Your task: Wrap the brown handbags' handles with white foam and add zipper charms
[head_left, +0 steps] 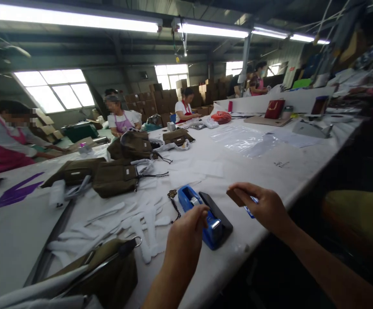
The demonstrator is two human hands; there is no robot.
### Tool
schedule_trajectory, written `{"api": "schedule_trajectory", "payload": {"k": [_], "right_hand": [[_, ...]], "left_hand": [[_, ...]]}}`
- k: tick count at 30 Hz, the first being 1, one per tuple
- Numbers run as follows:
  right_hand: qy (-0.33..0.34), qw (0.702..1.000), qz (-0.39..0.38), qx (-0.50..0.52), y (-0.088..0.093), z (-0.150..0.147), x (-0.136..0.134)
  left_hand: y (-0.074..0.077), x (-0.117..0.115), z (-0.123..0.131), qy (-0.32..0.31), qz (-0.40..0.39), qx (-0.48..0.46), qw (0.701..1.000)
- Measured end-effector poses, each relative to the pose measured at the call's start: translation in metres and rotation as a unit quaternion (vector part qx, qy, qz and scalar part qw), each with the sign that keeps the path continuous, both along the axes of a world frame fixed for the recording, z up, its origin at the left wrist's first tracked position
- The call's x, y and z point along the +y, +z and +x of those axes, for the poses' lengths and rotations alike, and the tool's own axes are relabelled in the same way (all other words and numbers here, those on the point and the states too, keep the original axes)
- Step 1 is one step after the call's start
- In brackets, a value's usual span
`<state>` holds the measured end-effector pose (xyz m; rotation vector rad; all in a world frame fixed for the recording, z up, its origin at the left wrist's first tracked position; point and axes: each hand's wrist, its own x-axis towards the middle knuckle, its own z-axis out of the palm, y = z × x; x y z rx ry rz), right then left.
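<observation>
My left hand [186,236] is closed, its fingertips curled over a blue tape dispenser [214,234]. Whatever they may pinch is hidden. A dark flat rectangular object [212,206] lies along the dispenser's right side. Held between the fingers and thumb of my right hand [268,208] is a small flat brown piece [234,197], above the table's near edge. Something blue and shiny [251,207] shows under that hand; I cannot tell what it is. Left of the dispenser lies a dark cord with an ornate tag [172,194].
An olive bag [109,274] lies at the near left, beside white strips [109,225]. More olive bags [114,178] lie further back. Clear plastic sheets [241,139] spread across the white table [254,169]. Several co-workers, one in a purple apron [124,123], are around the tables.
</observation>
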<state>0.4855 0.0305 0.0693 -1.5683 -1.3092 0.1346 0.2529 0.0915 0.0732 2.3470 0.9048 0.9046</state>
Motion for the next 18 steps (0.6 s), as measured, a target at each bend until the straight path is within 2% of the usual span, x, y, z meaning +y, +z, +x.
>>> {"api": "schedule_trajectory", "payload": {"k": [3, 5, 8, 10, 12, 15, 18], "right_hand": [[0.097, 0.990, -0.099, 0.031, -0.023, -0.033, -0.039], [0.168, 0.975, -0.145, 0.026, -0.039, -0.063, -0.057], [0.261, 0.956, -0.130, 0.037, -0.053, -0.120, -0.071], [0.327, 0.934, -0.116, 0.087, -0.055, -0.161, -0.074], [0.368, 0.911, -0.136, 0.129, -0.052, -0.198, -0.074], [0.379, 0.894, -0.174, 0.164, -0.046, -0.239, -0.072], [0.376, 0.868, -0.207, 0.250, -0.044, -0.265, -0.072]], "left_hand": [[-0.016, -0.045, -0.061, -0.018, 0.026, -0.006, 0.999], [-0.026, -0.067, -0.097, -0.009, 0.049, 0.000, 0.999], [-0.033, -0.090, -0.137, 0.005, 0.079, 0.031, 0.996], [-0.032, -0.101, -0.158, 0.011, 0.090, 0.055, 0.994], [-0.030, -0.110, -0.176, 0.018, 0.093, 0.080, 0.992], [-0.026, -0.122, -0.203, 0.052, 0.098, 0.107, 0.988], [-0.018, -0.134, -0.230, 0.098, 0.094, 0.093, 0.986]]}}
